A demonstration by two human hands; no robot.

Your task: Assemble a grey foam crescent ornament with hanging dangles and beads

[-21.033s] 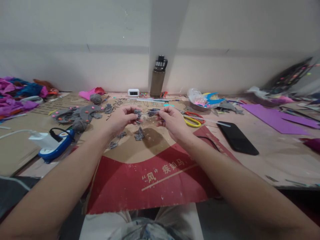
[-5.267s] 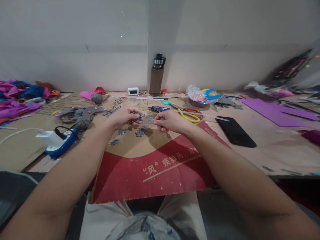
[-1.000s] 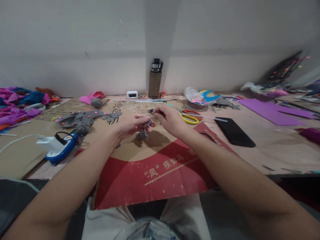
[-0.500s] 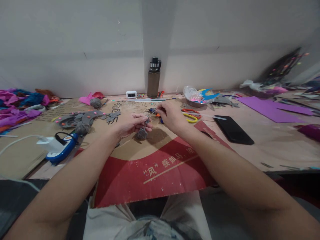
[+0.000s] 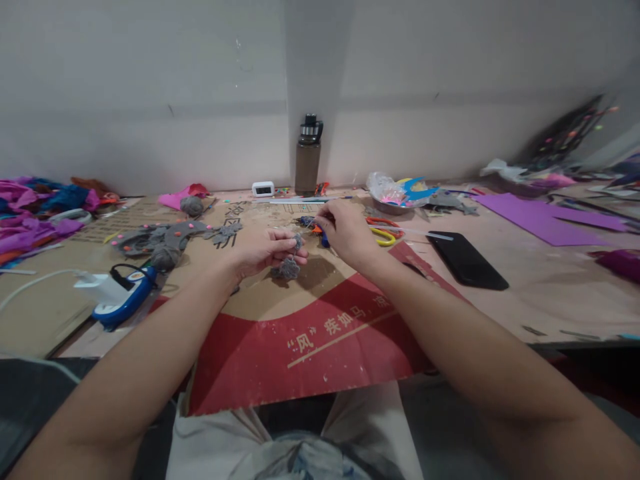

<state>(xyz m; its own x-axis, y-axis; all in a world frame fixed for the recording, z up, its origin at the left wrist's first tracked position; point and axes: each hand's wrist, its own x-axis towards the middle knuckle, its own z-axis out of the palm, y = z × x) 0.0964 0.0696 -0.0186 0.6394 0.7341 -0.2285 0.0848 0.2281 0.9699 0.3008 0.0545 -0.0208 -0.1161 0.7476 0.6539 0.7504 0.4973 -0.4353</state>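
My left hand [image 5: 273, 250] is closed in a pinch on a grey fuzzy piece [image 5: 289, 268], whose lower lobe hangs below the fingers over the cardboard. To its right, my right hand [image 5: 343, 230] is closed too, thumb and fingers together; whatever is between them is too small to make out. Just beyond its fingertips lies a small dark tool [image 5: 304, 221] with blue and orange parts, partly hidden by the hand. Under both hands is a red and tan cardboard sheet [image 5: 310, 333]. A ball of grey yarn [image 5: 166, 256] rests on the left beside grey cut-out shapes [image 5: 187, 232].
A bottle [image 5: 307, 160] and a small white clock [image 5: 263, 189] stand by the wall. Scissors with yellow handles [image 5: 384, 236], a phone [image 5: 467, 260] and purple sheets [image 5: 540, 220] lie to the right. A blue and white power strip [image 5: 125, 300] is near my left forearm.
The grey piece has turned and shifted slightly right in my left hand, showing more of its flat face. My right hand has moved very slightly right.
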